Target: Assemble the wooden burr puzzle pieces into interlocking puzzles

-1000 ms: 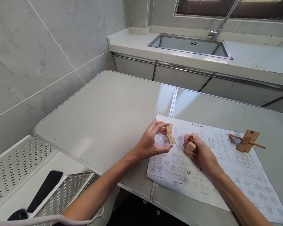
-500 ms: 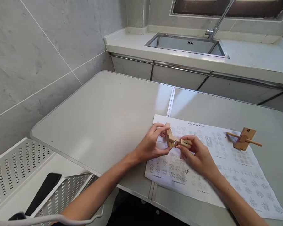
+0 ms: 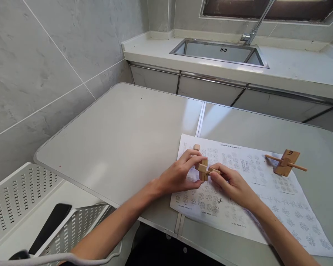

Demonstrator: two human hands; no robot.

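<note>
Both hands meet over a printed instruction sheet on a grey table. My left hand pinches a notched wooden puzzle piece held upright. My right hand pinches a second wooden piece that lies crosswise and touches the first one. A small wooden block sits on the sheet just beyond my left fingers. Farther right on the sheet lies a flat wooden piece with a thin rod through it.
A steel sink with a tap is set in the white counter behind the table. A tiled wall runs along the left. At lower left a white perforated rack holds a black phone.
My right hand brought its wooden piece over to the one in my left hand, and the two pieces now touch. Both hands sank lower toward the sheet. A small block now shows beyond the left fingers.
</note>
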